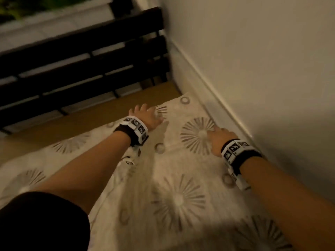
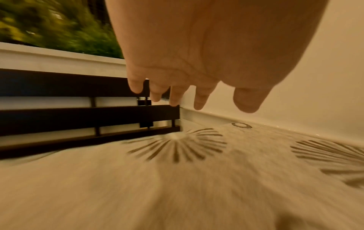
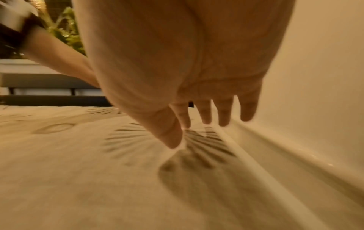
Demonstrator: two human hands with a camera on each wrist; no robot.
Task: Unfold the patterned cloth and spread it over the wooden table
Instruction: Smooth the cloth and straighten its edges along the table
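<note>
The pale patterned cloth (image 1: pixel 168 165) with brown starbursts and rings lies spread over the wooden table (image 1: pixel 90 120), whose bare top shows as a strip along the far left edge. My left hand (image 1: pixel 145 115) hovers open just above the cloth's far edge, fingers straight and spread (image 2: pixel 177 96). My right hand (image 1: pixel 217 136) is open near the wall side, over a starburst; its thumb tip and index finger (image 3: pixel 173 140) reach down to the cloth (image 3: pixel 78 171). Neither hand holds anything. The picture is blurred by motion.
A white wall (image 1: pixel 253 60) with a ledge runs along the table's right side, close to my right hand. A dark slatted railing (image 1: pixel 81 60) stands beyond the table's far edge, with greenery (image 2: pixel 49 28) behind it. A dark sleeve (image 1: pixel 39 221) fills the lower left.
</note>
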